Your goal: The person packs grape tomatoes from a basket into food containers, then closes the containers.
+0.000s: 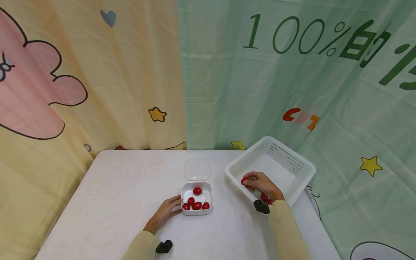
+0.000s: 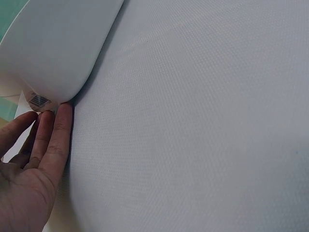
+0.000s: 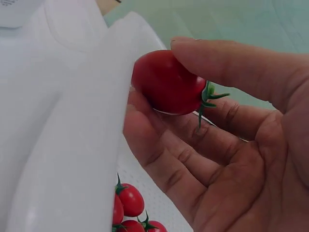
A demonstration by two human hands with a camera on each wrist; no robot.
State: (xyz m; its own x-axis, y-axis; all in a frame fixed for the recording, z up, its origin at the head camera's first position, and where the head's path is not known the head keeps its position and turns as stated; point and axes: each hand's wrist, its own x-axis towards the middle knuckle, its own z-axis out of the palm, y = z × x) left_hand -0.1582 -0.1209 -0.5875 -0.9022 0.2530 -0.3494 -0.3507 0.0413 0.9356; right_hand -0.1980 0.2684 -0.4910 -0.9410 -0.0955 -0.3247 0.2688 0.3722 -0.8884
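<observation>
One tomato (image 3: pixel 166 83), pinched in the right hand (image 1: pixel 262 184) by a white basket's (image 1: pixel 274 164) left wall at the bench's (image 1: pixel 107 187) far right corner; one white box (image 1: pixel 196 213) of five tomatoes (image 1: pixel 196 206), touched by the left hand (image 1: pixel 165 212), fingers extended.

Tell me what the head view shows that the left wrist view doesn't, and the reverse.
Only the head view shows the right hand holding a tomato in the white basket, the five tomatoes inside the small box, and the clear lid lying behind that box.

Only the left wrist view shows a barcode label, close to the fingertips of the left hand.

Both show the left hand touching the small box, and the white tablecloth.
</observation>
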